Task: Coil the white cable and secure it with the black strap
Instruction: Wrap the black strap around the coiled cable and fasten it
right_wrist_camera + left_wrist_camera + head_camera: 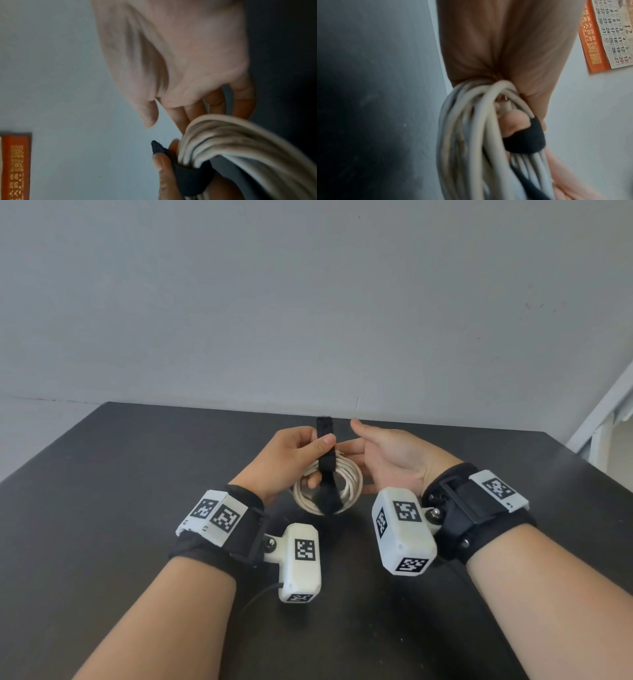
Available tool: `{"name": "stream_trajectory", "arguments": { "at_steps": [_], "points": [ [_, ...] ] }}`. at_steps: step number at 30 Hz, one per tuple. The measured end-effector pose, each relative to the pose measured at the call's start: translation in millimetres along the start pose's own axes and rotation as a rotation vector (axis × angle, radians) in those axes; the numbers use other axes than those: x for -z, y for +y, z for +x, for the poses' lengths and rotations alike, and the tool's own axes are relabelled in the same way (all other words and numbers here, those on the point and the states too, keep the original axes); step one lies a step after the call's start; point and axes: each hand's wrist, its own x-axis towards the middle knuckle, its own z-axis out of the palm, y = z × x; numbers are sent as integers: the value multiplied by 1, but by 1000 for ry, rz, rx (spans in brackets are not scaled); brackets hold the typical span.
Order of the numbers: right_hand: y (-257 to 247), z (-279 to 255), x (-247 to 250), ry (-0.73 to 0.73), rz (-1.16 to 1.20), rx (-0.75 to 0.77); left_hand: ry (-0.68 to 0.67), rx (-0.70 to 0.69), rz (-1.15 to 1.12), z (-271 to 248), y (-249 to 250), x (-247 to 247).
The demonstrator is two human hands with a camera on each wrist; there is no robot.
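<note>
Above the dark table (pixel 137 474), the left hand (pixel 291 460) grips the coiled white cable (pixel 349 484), thumb pinching the black strap (pixel 325 436). Right hand (pixel 390 457) fingers lie straight, behind the coil. An orange calendar (pixel 607 33) shows numerals and unreadable Chinese characters.

Head overhead; wrists close on cable (pixel 346 484)

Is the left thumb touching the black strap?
Touching. Head view: the left hand presses its thumb on the strap, above the cable coil.

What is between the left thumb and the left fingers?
In the head view, the black strap is pinched there by the left hand, above the white cable coil.
</note>
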Motion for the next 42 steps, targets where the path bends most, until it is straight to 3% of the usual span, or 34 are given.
{"name": "stream_trajectory", "arguments": {
  "at_steps": [3, 7, 15, 23, 30, 34, 42],
  "points": [
    [-2, 3, -5, 73, 132, 37, -33, 4, 3, 0, 2, -2],
    [3, 10, -11, 328, 55, 282, -101, 22, -2, 2, 0, -1],
    [-7, 7, -3, 567, 108, 504, -218, 97, -55, 0, -1, 0],
    [-6, 2, -20, 379, -61, 548, 31, 98, -140, 4, -5, 3],
    [-2, -9, -31, 299, -601, 488, 225, 109, -111, 9, -13, 8],
    [1, -9, -33, 217, -743, 413, 205, 85, -127, 9, -15, 11],
    [2, -15, -31, 141, -870, 431, 204, 55, -185, 9, -16, 7]
  ]
}}
